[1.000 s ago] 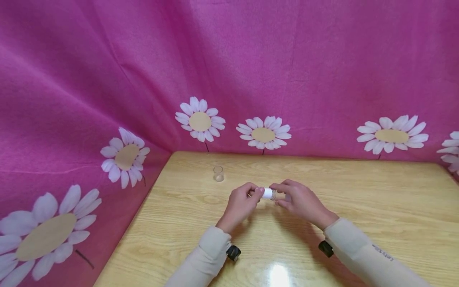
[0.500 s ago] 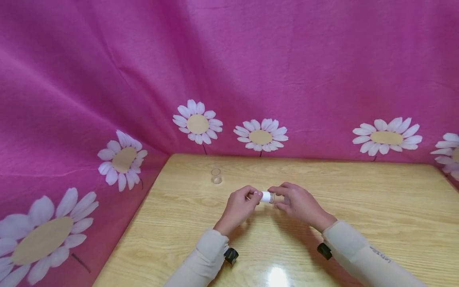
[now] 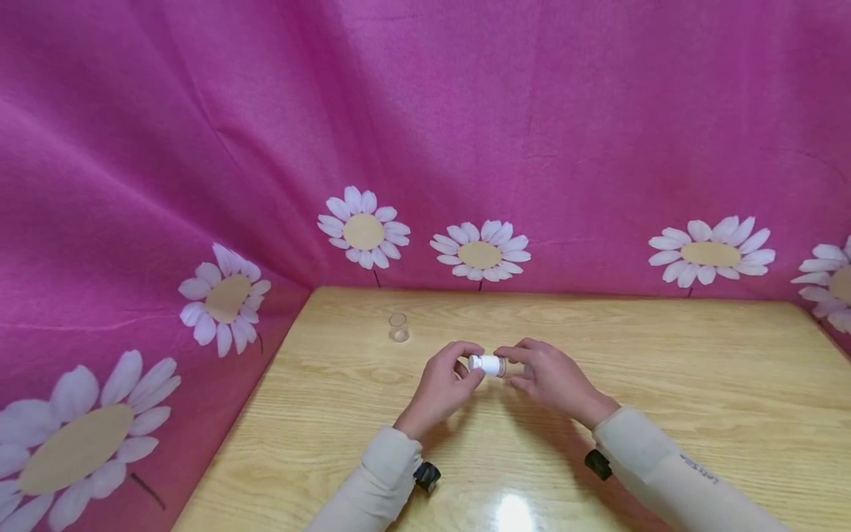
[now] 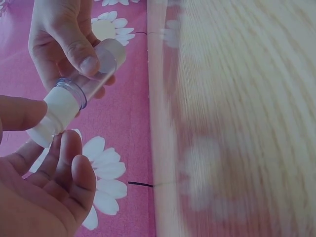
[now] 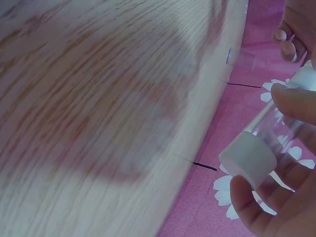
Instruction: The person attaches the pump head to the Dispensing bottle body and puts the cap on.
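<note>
At the left, the counter (image 3: 319, 384) is bordered by a magenta cloth (image 3: 166, 111) printed with white daisies (image 3: 227, 298). Toward the counter's far edge, a small clear cup (image 3: 399, 329) is stood rim upward, well apart from the handled object; by this placing, the working space is judged to be left unobstructed. Next, the white top (image 3: 490, 365) of a bottle (image 4: 100, 83) is pinched between thumb and fingers of the left hand (image 3: 440, 386). The bottle is held nearly level above the counter, between the hands, its white top directed leftward. The clear body is clasped by the right hand (image 3: 561, 380), a fingertip being set against the white base (image 5: 248, 159); by this two-sided hold, both parts are judged to be steadied. No label is seen on the exposed surfaces. Farthest right, lettering (image 3: 699, 469) is borne by the pale sleeve (image 3: 654, 452), too small to be read with confidence.
</note>
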{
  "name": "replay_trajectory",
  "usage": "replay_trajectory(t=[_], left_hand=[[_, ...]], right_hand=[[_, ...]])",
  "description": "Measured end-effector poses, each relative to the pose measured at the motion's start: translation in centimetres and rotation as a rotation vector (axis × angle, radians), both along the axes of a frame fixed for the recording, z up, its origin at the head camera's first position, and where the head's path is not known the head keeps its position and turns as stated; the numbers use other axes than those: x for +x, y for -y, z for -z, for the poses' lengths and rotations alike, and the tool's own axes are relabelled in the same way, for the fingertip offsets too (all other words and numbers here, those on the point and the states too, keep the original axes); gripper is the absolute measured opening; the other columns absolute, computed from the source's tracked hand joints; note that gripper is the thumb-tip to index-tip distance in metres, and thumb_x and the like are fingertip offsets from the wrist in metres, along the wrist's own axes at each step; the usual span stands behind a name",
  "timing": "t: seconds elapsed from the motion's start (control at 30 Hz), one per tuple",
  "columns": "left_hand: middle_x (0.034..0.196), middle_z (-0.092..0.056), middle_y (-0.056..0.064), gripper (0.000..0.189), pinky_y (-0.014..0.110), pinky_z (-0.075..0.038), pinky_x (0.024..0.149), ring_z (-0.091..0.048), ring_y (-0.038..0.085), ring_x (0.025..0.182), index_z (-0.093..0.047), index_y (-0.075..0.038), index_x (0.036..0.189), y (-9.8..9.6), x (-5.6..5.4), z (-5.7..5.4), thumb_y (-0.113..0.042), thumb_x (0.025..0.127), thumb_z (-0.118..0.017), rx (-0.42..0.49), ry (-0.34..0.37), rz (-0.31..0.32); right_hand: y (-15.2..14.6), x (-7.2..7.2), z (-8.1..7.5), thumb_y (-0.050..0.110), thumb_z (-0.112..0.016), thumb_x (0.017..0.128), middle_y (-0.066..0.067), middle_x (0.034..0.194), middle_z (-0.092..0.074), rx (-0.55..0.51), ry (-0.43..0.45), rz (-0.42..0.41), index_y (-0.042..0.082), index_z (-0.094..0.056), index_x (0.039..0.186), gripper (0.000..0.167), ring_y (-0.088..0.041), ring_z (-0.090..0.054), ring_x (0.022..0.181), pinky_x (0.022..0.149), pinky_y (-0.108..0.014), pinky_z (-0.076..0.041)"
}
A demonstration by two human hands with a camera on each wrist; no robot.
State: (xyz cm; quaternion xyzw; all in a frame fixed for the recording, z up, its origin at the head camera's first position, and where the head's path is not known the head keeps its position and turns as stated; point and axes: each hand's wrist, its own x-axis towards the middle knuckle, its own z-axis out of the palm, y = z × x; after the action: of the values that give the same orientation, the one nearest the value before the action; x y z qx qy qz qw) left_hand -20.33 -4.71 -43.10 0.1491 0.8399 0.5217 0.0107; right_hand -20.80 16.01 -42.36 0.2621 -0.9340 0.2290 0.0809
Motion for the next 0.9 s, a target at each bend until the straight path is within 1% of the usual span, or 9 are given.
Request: replay_trajectory(t=[0.1,0.17,0.27,0.33,0.4,0.5,0.57,0.67,0.9], left_hand=[[0.111,-0.063,0.008,0.034,0.019,-0.046,0.057,-0.054,0.011,0.075,-0.061,-0.010,0.124,0.00,0.18,0.09,-0.015,0.091,-0.069,0.019,-0.004,0.013],[0.114,-0.062,0.008,0.040,0.021,-0.047,0.057,-0.055,0.011,0.074,-0.059,-0.012,0.128,-0.02,0.27,0.15,-0.022,0.092,-0.070,0.024,0.015,0.004],[0.115,-0.064,0.007,0.045,0.023,-0.047,0.059,-0.055,0.011,0.074,-0.057,-0.013,0.130,-0.06,0.12,0.23,-0.038,0.094,-0.066,0.006,0.052,-0.057],[0.112,-0.065,0.005,0.046,0.025,-0.046,0.061,-0.055,0.011,0.073,-0.060,-0.013,0.125,-0.09,-0.07,0.19,-0.048,0.096,-0.060,-0.022,0.076,-0.116],[0.101,-0.068,0.004,0.045,0.025,-0.044,0.062,-0.055,0.010,0.072,-0.065,-0.013,0.115,-0.13,-0.33,0.16,-0.053,0.097,-0.054,-0.034,0.091,-0.150],[0.085,-0.068,0.001,0.041,0.025,-0.042,0.060,-0.053,0.010,0.067,-0.069,-0.014,0.097,-0.27,-0.45,0.08,-0.053,0.097,-0.054,-0.041,0.114,-0.143],[0.078,-0.067,0.000,0.038,0.025,-0.041,0.058,-0.052,0.010,0.064,-0.070,-0.014,0.091,-0.41,-0.46,0.03,-0.049,0.097,-0.056,-0.031,0.128,-0.125],[0.074,-0.066,-0.002,0.034,0.024,-0.039,0.055,-0.050,0.010,0.061,-0.069,-0.014,0.087,-0.53,-0.36,-0.08,-0.044,0.097,-0.058,-0.023,0.138,-0.120],[0.076,-0.066,-0.001,0.031,0.024,-0.040,0.055,-0.052,0.009,0.062,-0.069,-0.014,0.088,-0.40,-0.55,-0.09,-0.042,0.097,-0.058,-0.017,0.129,-0.113]], right_hand=[[0.02,0.09,0.05,0.016,-0.079,0.083,-0.006,0.101,-0.068,-0.009,0.004,0.002,0.012,-0.068,0.124,0.043,-0.019,-0.064,0.081,0.067,-0.029,-0.051],[0.01,0.14,0.11,0.015,-0.079,0.083,-0.006,0.100,-0.068,-0.016,0.001,0.003,0.012,-0.068,0.124,0.043,-0.020,-0.065,0.083,0.069,-0.030,-0.052],[0.01,0.14,0.18,0.015,-0.080,0.082,-0.005,0.099,-0.068,-0.025,-0.006,0.003,0.011,-0.069,0.123,0.043,-0.017,-0.065,0.083,0.068,-0.030,-0.052],[0.00,0.14,0.21,0.015,-0.080,0.082,-0.004,0.099,-0.068,-0.027,-0.009,0.005,0.011,-0.069,0.123,0.043,-0.015,-0.064,0.082,0.068,-0.029,-0.052],[0.03,0.15,0.21,0.015,-0.081,0.081,-0.004,0.099,-0.068,-0.026,-0.012,0.007,0.012,-0.069,0.123,0.043,-0.014,-0.064,0.082,0.068,-0.028,-0.052],[0.06,0.21,0.22,0.015,-0.080,0.082,-0.004,0.099,-0.068,-0.028,-0.011,0.006,0.012,-0.069,0.123,0.043,-0.014,-0.064,0.082,0.067,-0.028,-0.051],[0.07,0.23,0.25,0.014,-0.080,0.082,-0.004,0.099,-0.068,-0.029,-0.008,0.005,0.012,-0.069,0.123,0.042,-0.015,-0.064,0.082,0.067,-0.027,-0.051],[0.09,0.22,0.31,0.014,-0.080,0.082,-0.003,0.099,-0.068,-0.028,-0.008,0.003,0.012,-0.069,0.123,0.042,-0.016,-0.063,0.081,0.067,-0.027,-0.050],[0.16,0.11,0.12,0.014,-0.080,0.082,-0.001,0.099,-0.068,-0.030,-0.002,0.006,0.012,-0.069,0.123,0.042,-0.011,-0.058,0.076,0.065,-0.025,-0.048]])
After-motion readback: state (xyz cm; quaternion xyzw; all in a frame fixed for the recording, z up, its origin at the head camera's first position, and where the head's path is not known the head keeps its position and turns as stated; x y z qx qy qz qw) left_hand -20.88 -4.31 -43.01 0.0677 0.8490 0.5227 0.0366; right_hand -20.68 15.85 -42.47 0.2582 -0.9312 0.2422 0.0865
